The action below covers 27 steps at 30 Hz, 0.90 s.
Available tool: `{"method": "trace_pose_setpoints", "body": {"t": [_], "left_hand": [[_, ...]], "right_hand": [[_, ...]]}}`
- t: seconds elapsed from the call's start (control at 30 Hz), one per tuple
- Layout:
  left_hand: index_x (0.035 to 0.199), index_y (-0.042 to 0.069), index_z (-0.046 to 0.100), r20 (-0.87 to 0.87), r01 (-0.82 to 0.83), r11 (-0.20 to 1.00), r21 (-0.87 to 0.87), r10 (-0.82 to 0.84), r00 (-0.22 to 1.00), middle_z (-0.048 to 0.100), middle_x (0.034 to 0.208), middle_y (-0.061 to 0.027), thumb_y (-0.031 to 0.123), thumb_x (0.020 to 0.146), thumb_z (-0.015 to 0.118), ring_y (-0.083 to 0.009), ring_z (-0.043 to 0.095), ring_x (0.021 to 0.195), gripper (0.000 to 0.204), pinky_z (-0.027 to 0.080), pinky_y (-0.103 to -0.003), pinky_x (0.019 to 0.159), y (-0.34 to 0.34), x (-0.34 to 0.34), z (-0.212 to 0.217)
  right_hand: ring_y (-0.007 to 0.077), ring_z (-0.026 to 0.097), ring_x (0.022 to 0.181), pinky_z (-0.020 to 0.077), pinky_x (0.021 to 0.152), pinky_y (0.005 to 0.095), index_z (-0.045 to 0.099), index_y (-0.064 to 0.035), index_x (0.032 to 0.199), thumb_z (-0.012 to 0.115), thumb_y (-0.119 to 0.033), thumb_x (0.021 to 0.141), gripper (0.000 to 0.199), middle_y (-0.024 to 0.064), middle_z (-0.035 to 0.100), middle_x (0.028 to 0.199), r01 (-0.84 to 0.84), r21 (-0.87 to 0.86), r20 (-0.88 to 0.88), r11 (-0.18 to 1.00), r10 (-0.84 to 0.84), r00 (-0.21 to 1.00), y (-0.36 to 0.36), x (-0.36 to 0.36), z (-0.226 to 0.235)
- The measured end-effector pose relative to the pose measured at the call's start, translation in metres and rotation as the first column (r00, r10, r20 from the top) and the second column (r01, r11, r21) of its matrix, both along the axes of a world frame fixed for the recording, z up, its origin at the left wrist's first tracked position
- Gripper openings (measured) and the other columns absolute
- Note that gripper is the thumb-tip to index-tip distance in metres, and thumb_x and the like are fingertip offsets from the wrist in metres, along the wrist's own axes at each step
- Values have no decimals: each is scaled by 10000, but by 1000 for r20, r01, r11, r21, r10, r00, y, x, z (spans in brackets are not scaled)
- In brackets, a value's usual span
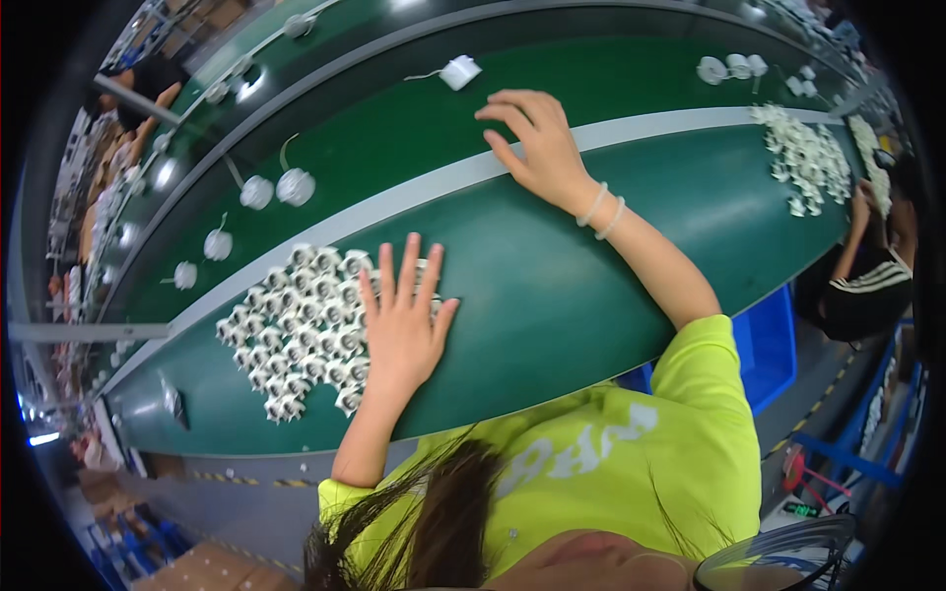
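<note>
My left hand lies palm down with its fingers spread, over the right edge of a patch of small white parts with dark round centres. These parts are packed close together on the green worktable, and my hand hides some of them. My right hand reaches over the pale strip along the table's far edge. Its fingers are apart and slightly bent, and nothing shows in them. Beyond its fingertips, a white cylindrical piece with a wire-like tail sits on the green conveyor belt.
More white round pieces sit on the belt at left, with others at far right. A second heap of pale parts covers the table's right end, near another person. A blue bin stands below the table edge.
</note>
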State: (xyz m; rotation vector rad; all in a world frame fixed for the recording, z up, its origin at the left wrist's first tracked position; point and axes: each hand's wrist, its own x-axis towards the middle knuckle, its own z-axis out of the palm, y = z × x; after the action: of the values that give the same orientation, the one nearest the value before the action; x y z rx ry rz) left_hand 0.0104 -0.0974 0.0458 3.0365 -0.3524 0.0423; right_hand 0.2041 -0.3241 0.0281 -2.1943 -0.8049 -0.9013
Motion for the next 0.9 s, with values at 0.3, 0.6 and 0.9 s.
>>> {"method": "trace_pose_setpoints", "body": {"t": [0.3, 0.6, 0.9], "left_hand": [[1487, 105, 504, 212, -52, 994, -91, 70, 975, 436, 1573, -114, 279, 1003, 539, -341, 333, 1492, 515, 192, -490, 1244, -11, 24, 17], [1057, 70, 656, 337, 34, 966, -257, 56, 940, 655, 1114, -45, 165, 901, 694, -231, 597, 1074, 186, 424, -387, 1008, 22, 14, 11], [1122, 78, 658, 273, 50, 957, -287, 32, 961, 658, 1187, -25, 232, 917, 696, -215, 591, 1172, 260, 405, -391, 1074, 15, 16, 8]], "right_hand": [[306, 544, 1188, 398, 1014, 505, 681, -296, 1251, 689, -263, 810, 442, -26, 586, 1400, 869, -152, 404, 470, -773, 489, -244, 112, -35], [285, 600, 1220, 477, 963, 539, 650, -194, 1318, 625, -355, 916, 434, 2, 573, 1427, 775, -506, 113, 379, -861, 495, -348, 132, -91], [191, 648, 973, 521, 817, 323, 590, -88, 1191, 799, -206, 834, 431, 55, 629, 1073, 502, -154, 59, 851, -500, 864, -129, 81, 30]]}}
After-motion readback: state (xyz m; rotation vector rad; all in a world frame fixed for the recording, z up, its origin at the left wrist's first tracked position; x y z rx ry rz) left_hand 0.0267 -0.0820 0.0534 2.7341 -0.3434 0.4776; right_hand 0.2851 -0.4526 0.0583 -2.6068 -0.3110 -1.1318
